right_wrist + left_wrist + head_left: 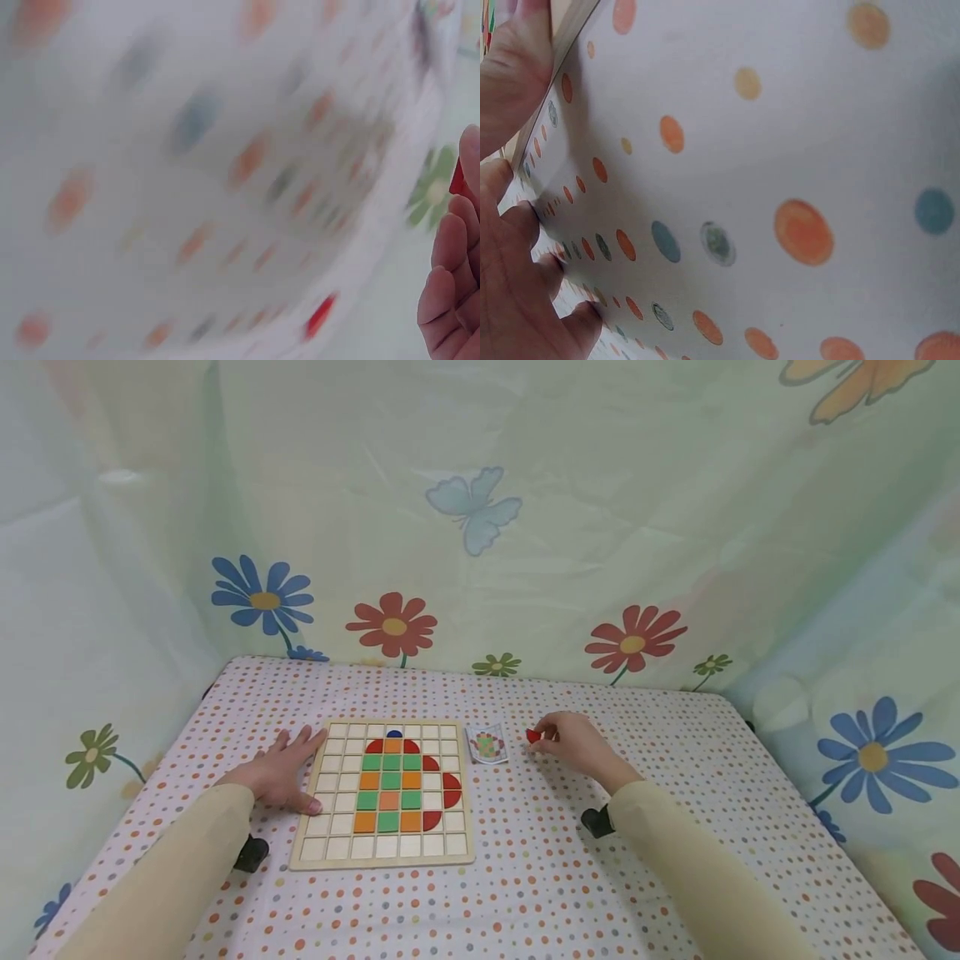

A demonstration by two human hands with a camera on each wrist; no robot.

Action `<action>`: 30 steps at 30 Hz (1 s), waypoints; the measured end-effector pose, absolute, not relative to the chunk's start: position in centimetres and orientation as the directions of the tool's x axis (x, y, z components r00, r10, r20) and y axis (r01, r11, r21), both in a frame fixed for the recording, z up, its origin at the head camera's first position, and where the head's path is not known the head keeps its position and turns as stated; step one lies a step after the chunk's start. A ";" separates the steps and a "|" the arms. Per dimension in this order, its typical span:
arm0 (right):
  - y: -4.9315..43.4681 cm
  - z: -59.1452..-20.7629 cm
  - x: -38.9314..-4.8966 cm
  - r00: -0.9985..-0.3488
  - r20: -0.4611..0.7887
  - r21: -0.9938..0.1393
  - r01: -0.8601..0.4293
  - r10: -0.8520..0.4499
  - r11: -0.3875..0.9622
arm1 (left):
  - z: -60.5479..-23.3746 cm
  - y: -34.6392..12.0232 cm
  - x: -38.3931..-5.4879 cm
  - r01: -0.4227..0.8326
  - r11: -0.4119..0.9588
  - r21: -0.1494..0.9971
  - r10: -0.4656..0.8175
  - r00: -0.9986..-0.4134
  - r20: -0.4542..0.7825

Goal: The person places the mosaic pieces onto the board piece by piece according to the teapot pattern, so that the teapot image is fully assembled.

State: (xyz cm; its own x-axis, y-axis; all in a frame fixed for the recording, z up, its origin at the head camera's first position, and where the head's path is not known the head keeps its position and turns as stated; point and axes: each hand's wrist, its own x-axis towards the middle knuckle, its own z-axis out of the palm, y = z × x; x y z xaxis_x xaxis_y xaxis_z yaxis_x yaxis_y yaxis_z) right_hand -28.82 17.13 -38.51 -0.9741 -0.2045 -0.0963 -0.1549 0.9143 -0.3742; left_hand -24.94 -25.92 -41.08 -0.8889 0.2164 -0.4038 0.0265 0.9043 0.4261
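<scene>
A square wooden grid board [382, 863] lies on the dotted cloth. Green, orange and red tiles and a blue piece make a teapot shape on it. My left hand [279, 777] rests at the board's left edge, fingers spread, thumb against the frame; the left wrist view also catches this left hand [517, 277]. Right of the board, my right hand [573, 743] pinches a small red tile [533, 736] between thumb and fingertips. In the right wrist view the held red tile [456, 178] is mostly covered by the thumb; another red piece [321, 317] shows lower down over the cloth.
A small picture card [487, 745] with a similar coloured pattern lies between the board and my right hand. The dotted cloth [570, 893] covers the table, and a flowered curtain [525, 585] stands behind it and at both sides.
</scene>
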 end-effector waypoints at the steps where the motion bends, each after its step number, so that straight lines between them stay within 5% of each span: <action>1: 16.3 -38.3 -28.7 -0.971 -0.097 -0.388 -0.166 -0.219 0.906 | -41.1 -25.9 -24.9 0.023 0.905 0.426 0.214 -0.888 -0.406; 14: 4.6 -38.0 -27.7 -0.905 -0.101 -0.402 -0.343 -0.414 0.849 | -41.2 -25.9 -25.0 0.021 0.907 0.421 0.212 -0.887 -0.410; 30: -5.5 -38.6 -27.9 -0.748 -0.164 -0.323 -0.575 -0.643 0.752 | -41.0 -25.9 -24.9 0.042 0.910 0.413 0.224 -0.887 -0.403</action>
State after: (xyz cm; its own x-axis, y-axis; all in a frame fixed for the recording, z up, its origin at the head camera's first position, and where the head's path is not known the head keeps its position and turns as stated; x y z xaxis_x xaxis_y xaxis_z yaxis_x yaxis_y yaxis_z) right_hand -27.88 -5.53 -38.65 -0.7483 -0.6427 -0.1643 -0.5749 0.7519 -0.3226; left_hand -24.91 -25.90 -40.96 -0.8872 0.2244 -0.4031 0.0424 0.9097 0.4131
